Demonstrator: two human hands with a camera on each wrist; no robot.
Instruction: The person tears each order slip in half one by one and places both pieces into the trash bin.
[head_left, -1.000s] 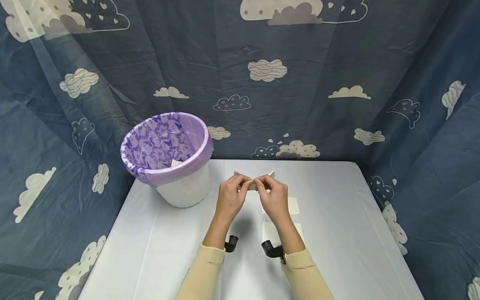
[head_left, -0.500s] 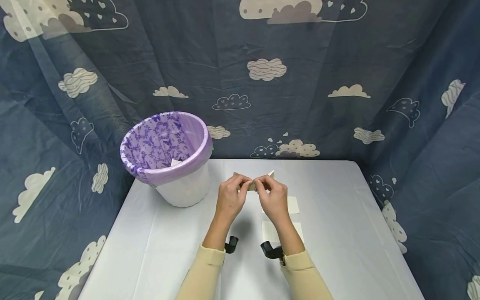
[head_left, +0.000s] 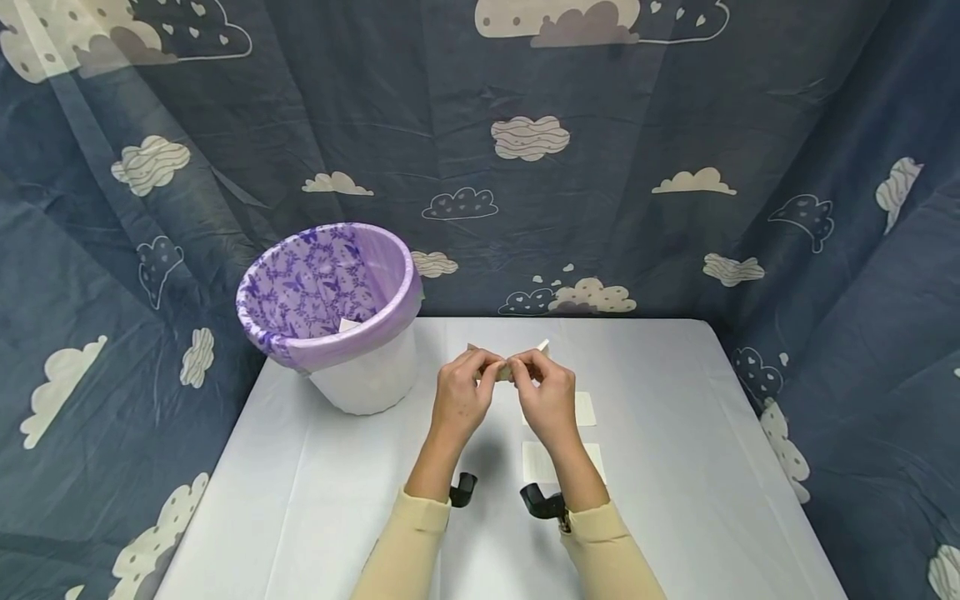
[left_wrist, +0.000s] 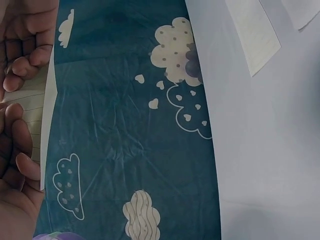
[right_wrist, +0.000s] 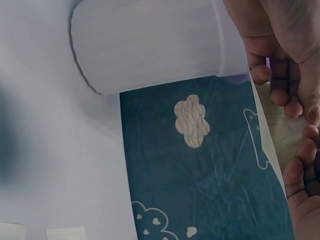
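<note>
The cloud-print curtain (head_left: 600, 92) runs out of frame, as does the white worktop (head_left: 690, 500). The near rim of the purple-lined bin (head_left: 367, 375) hides its floor. Above the worktop, left hand (head_left: 461, 392) and right hand (head_left: 550, 396), fingers bent, pinch a lined paper (left_wrist: 34, 107), mostly masking it. Two paper pieces (head_left: 537, 462) lie partly hidden below the right arm; inside the bin, a pale scrap (head_left: 348, 325) barely shows

The person wears long, plain, pale yellow sleeves, the left sleeve (head_left: 405, 546) and the right sleeve (head_left: 613, 554) matching and ending at the wrists. On the inner side of each wrist sits a black, bent, hook-shaped fitting, the left fitting (head_left: 464, 490) and the right fitting (head_left: 542, 502), both smooth with rounded edges
</note>
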